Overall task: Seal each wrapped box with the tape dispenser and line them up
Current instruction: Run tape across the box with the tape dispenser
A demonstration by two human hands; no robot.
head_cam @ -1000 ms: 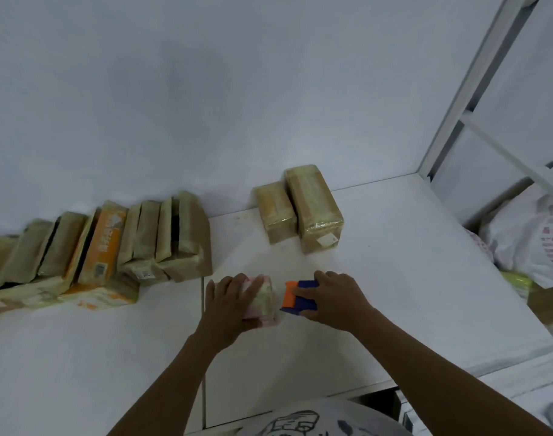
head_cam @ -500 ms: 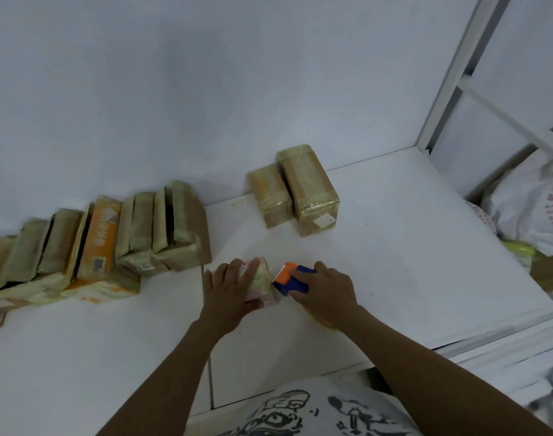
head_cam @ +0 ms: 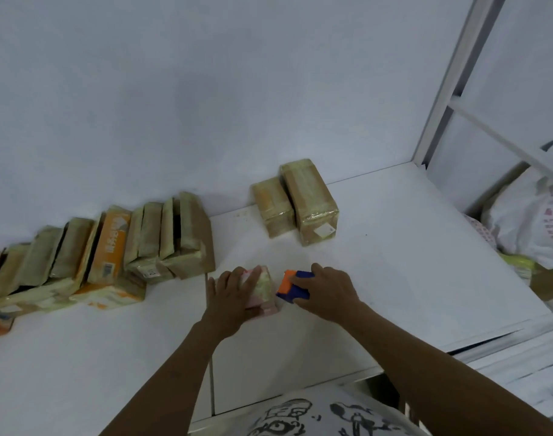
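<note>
The left hand (head_cam: 234, 297) holds a pink wrapped box (head_cam: 262, 287); the right hand (head_cam: 327, 292) grips a blue-orange tape dispenser (head_cam: 292, 286), seemingly touching it.

- I see a pale shirt (head_cam: 319, 418), black cartoon line drawings, just below the white table (head_cam: 410, 278)'s near edge.
- Over that table: left hand (head_cam: 234, 294), right hand (head_cam: 330, 291), forearms all bare.

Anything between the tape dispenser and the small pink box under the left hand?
Nothing visible. The right hand holds the tape dispenser right beside the pink box, whose right end the left hand leaves uncovered; whether they touch is unclear.
</note>
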